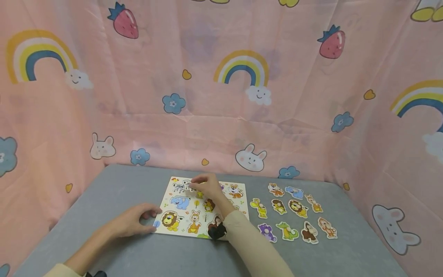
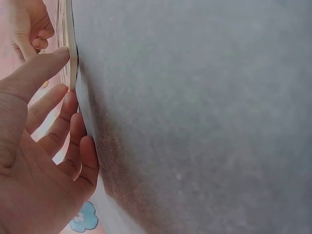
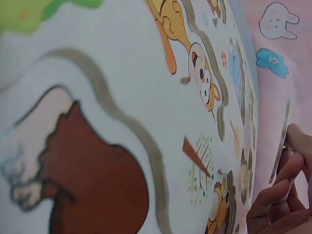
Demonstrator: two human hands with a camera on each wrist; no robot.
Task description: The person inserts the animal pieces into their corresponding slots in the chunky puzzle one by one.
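Cream-coloured and printed with animals, the puzzle board [image 1: 183,232] lies flat on the grey bench [image 1: 138,256], nearer its far edge than its near one and a little left of its middle. My hands are apart. With my right hand [image 1: 209,188] I pinch the zebra piece [image 1: 188,185] between thumb and fingers, tipped up on edge just beside the printed zebra [image 1: 178,187]; whether it touches the board I can't tell. My left hand [image 1: 133,220], fingers loosely bent, rests its thumb and fingertips against the side of the board that faces the bench's left edge.

Toward the bench's right edge lie the loose pieces: tiger [image 1: 275,189] and elephant [image 1: 294,192] closest to the far edge, kangaroo [image 1: 314,203] nearer the far right corner, then giraffe [image 1: 258,208], hedgehog [image 1: 278,206] and lion [image 1: 298,208]. Closest to the near edge are a purple animal [image 1: 267,232], crocodile [image 1: 287,231], gorilla [image 1: 309,232] and monkey [image 1: 327,228]. Behind the far edge hangs pink cloth [image 1: 207,130].
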